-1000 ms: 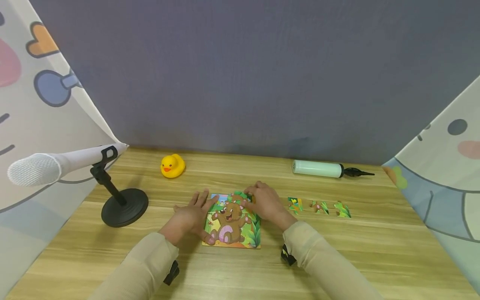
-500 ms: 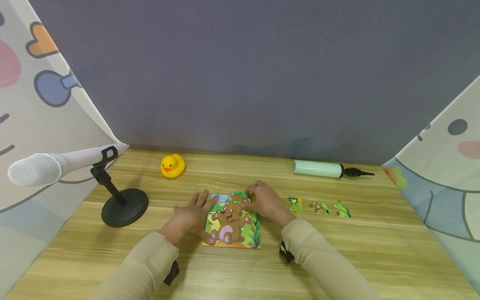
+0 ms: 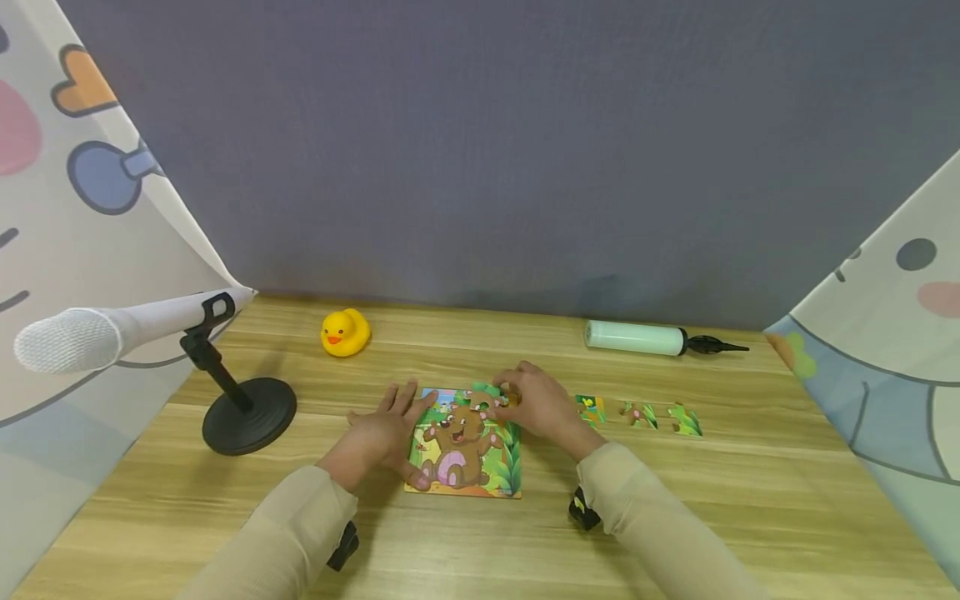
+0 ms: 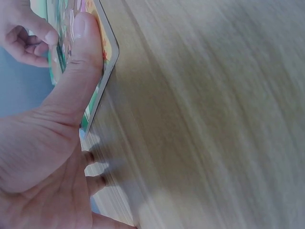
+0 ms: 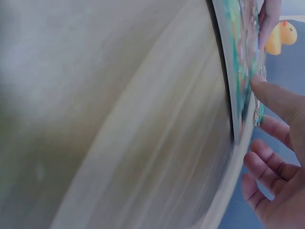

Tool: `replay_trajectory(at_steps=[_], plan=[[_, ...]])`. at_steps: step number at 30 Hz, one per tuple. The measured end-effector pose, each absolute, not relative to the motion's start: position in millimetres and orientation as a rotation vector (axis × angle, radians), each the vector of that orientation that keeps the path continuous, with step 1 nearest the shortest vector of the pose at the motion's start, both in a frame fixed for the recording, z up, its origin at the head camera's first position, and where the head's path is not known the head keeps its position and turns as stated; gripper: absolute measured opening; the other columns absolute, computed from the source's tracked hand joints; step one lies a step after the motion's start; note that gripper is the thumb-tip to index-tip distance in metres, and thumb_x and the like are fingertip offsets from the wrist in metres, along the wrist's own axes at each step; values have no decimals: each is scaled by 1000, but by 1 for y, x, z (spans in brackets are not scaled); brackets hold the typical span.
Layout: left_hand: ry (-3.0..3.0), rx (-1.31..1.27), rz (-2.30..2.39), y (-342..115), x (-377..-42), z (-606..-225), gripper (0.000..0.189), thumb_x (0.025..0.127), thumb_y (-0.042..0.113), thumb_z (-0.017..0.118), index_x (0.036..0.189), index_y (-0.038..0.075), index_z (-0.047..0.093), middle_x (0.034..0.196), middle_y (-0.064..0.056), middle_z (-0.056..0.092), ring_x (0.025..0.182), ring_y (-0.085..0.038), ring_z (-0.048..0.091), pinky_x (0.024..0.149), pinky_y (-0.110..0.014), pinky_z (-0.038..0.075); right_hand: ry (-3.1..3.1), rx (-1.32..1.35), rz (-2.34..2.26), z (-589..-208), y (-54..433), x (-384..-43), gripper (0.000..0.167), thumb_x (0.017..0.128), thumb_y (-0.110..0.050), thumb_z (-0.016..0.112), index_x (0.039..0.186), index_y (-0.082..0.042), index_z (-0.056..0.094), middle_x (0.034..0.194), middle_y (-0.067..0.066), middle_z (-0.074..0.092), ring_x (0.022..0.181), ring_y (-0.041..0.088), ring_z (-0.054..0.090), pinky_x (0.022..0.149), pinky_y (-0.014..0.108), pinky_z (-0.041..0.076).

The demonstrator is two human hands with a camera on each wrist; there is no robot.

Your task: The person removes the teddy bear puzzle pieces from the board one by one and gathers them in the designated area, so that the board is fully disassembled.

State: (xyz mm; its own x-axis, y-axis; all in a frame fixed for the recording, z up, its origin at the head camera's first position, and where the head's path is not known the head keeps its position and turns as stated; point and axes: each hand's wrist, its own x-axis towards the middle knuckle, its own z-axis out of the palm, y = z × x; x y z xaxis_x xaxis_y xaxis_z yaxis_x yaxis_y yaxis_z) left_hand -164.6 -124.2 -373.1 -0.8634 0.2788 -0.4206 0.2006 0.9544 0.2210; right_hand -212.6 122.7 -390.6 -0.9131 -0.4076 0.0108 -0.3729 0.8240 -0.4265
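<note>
A square jigsaw board (image 3: 504, 475) with a brown bear picture lies on the wooden table. My left hand (image 3: 381, 437) rests along its left side, fingers spread; in the left wrist view the thumb (image 4: 86, 50) lies over the printed face near a corner. At the board's upper right, my right hand (image 3: 542, 408) pinches a green-and-brown puzzle piece (image 3: 483, 397) between thumb and forefinger. The right wrist view shows this piece (image 5: 258, 113) tilted over the board's edge, with the other fingers curled free of it.
Three loose puzzle pieces (image 3: 639, 414) lie in a row right of the board. Behind stand a yellow rubber duck (image 3: 346, 332) and, farther right, a pale green hand pump (image 3: 636, 337) on its side. A white microphone (image 3: 127, 329) on a black stand (image 3: 250, 415) occupies the left.
My right hand has shifted slightly right with the pinched piece, and a brown patch of the board's upper right corner now shows beside it. The left hand stays put.
</note>
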Motion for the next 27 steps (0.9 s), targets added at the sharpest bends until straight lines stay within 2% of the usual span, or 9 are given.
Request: replay_trajectory(at_steps=[4,11,16,22,27], plan=[[2643,341,244,-125,-165,-373,130,64,52,92,163,12,17,168,-23,3,153,-46,5,96,-88,22,2902,-663,-727,-389,131,-208,46,84,-36,85,124,-20,71,98,-1,59,77,14,54,65,33,47],[2638,345,254,-125,-164,-372,129,65,51,92,162,11,18,168,-23,3,153,-47,6,95,-88,22,2868,-743,-780,-380,149,-198,47,84,-33,85,125,-17,72,109,1,65,98,22,64,80,42,55],[2633,340,255,-125,-164,-372,130,65,51,92,163,12,17,168,-23,3,153,-46,6,96,-88,22,2827,-794,-797,-375,168,-192,48,85,-31,84,127,-13,71,115,4,66,107,28,66,89,49,55],[2629,333,256,-125,-165,-374,130,64,51,92,163,13,16,168,-22,2,153,-46,4,96,-88,21,2834,-832,-833,-370,192,-184,47,85,-31,83,127,-11,71,114,6,66,104,30,67,84,51,56],[2625,336,259,-125,-166,-374,130,65,51,92,163,13,16,169,-22,2,153,-46,5,96,-88,20,2838,-767,-827,-367,213,-175,48,85,-32,84,127,-11,71,110,2,66,100,25,64,78,43,55]])
